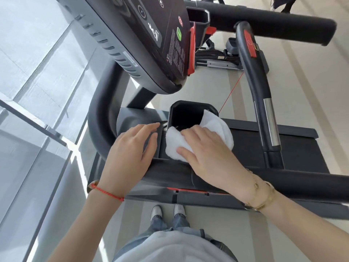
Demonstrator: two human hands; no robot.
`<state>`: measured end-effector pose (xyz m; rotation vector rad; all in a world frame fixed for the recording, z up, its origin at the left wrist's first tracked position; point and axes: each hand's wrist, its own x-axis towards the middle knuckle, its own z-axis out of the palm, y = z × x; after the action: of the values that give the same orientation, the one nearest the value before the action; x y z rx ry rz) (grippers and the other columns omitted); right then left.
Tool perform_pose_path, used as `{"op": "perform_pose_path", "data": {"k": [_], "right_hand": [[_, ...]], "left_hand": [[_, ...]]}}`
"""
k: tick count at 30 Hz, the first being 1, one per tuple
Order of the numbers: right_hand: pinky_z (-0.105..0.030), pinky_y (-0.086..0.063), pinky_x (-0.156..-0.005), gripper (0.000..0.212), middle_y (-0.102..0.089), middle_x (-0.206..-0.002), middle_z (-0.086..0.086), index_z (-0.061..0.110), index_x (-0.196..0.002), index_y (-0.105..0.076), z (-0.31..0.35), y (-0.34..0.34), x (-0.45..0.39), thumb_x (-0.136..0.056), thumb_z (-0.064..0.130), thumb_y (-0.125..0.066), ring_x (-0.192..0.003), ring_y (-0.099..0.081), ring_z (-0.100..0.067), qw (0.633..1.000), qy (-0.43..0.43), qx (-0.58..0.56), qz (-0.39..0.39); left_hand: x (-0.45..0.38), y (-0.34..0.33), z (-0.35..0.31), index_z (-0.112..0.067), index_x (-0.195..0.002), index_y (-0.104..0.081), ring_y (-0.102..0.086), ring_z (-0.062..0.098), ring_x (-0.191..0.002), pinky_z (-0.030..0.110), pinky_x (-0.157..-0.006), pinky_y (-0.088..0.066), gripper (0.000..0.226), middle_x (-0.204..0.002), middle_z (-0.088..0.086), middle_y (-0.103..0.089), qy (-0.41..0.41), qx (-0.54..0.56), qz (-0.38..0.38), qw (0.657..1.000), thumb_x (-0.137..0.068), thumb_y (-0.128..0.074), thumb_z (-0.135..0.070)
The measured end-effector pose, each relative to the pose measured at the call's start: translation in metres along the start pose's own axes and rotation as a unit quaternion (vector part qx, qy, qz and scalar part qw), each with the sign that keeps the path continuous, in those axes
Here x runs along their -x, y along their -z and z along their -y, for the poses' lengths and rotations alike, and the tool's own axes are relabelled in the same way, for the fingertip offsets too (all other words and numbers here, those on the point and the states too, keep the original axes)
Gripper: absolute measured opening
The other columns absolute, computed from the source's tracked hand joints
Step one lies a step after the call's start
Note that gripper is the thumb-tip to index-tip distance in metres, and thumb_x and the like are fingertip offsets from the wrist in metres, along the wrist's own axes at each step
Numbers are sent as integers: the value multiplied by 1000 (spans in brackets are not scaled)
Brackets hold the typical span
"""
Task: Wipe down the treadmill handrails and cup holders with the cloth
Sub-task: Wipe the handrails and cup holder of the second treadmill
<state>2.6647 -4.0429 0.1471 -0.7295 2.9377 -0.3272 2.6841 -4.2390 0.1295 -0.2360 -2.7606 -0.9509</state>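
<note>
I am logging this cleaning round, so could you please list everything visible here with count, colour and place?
cloth: one, white, draped over the near cup holder's rim, under the right hand
cup holder: two, black; one at centre, a second further off beside the console
console: one, black, green and red buttons, upper centre
handrail: curved, dark with a silver section, right
safety cord: one, red, running from the console
shoes: two, white, bottom centre
left hand: one, red wrist string, fingers resting flat on the frame left of the holder
right hand: one, gold bracelets, pressing the cloth
</note>
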Motion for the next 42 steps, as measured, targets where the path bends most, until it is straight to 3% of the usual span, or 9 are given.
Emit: {"op": "perform_pose_path", "data": {"k": [4, 9, 12, 15, 17, 23, 27, 35, 42], "right_hand": [[-27, -32, -92, 33, -48, -117, 6, 21, -128, -48, -15, 9, 18, -100, 36, -39, -104, -42, -14, 999, 10, -39, 4], [-32, -32, -83, 18, -46, -93, 7, 19, -100, -49, -6, 9, -5, -101, 35, -41, -88, -42, -15, 996, -13, -89, 19], [-32, -35, -88, 21, -54, -98, 1, 11, -105, -56, -3, 5, -1, -102, 29, -44, -93, -47, -18, 987, -41, -153, -17], [-20, -36, -83, 24, -55, -94, 0, 6, -101, -58, -2, 12, 12, -102, 26, -45, -92, -47, -13, 966, -62, -243, -60], [-13, -33, -79, 23, -51, -89, 7, 11, -95, -56, -3, 18, 24, -103, 30, -44, -89, -46, -7, 962, -55, -256, -82], [-25, -34, -98, 41, -53, -117, 15, 23, -120, -59, 8, 4, 73, -100, 50, -36, -113, -45, -8, 988, -32, -112, -100], [-35, -39, -94, 40, -57, -126, 5, 21, -128, -60, 15, -13, 77, -99, 45, -45, -112, -50, -20, 985, -41, -8, -166], [-44, -34, -108, 45, -60, -116, 2, 26, -129, -61, -4, -29, 93, -97, 55, -47, -107, -54, -24, 966, -73, 39, -246], [-39, -39, -96, 49, -59, -114, -2, 25, -130, -58, -43, -22, 118, -98, 57, -43, -103, -55, -24, 966, -70, 57, -244]], "left_hand": [[0, 1, 0, -16, -124, -63, -63, 15, -99, 36, -83, -52, 30, -110, -5, -68, -10, -9, -3, 1000, -99, -48, -21], [-2, 1, 1, -16, -123, -64, -63, 17, -96, 35, -82, -51, 27, -106, -6, -69, -29, -24, 2, 999, -99, -51, -19], [0, 3, 1, -16, -123, -64, -63, 17, -97, 36, -82, -52, 27, -107, -6, -69, -39, -20, 11, 999, -99, -51, -18], [0, 4, 1, -16, -124, -64, -63, 17, -96, 37, -82, -52, 28, -108, -6, -68, -53, -10, 22, 998, -99, -51, -19], [2, 6, 0, -15, -125, -63, -63, 17, -96, 38, -83, -52, 29, -108, -5, -68, -60, -3, 31, 998, -99, -51, -19], [15, 5, -6, -12, -127, -61, -60, 17, -97, 40, -92, -49, 31, -105, -2, -66, -86, 12, 43, 995, -97, -54, -15], [24, -3, -17, -10, -126, -62, -57, 23, -108, 46, -95, -47, 31, -116, 3, -63, -91, 12, 30, 995, -96, -55, -15], [34, -25, -46, -13, -121, -65, -52, 21, -112, 44, -95, -45, 27, -118, 0, -62, -111, -2, 38, 993, -95, -58, -18], [42, -48, -76, -12, -121, -65, -54, 22, -111, 45, -93, -46, 27, -116, 0, -64, -106, -13, 26, 994, -96, -57, -17]]}}
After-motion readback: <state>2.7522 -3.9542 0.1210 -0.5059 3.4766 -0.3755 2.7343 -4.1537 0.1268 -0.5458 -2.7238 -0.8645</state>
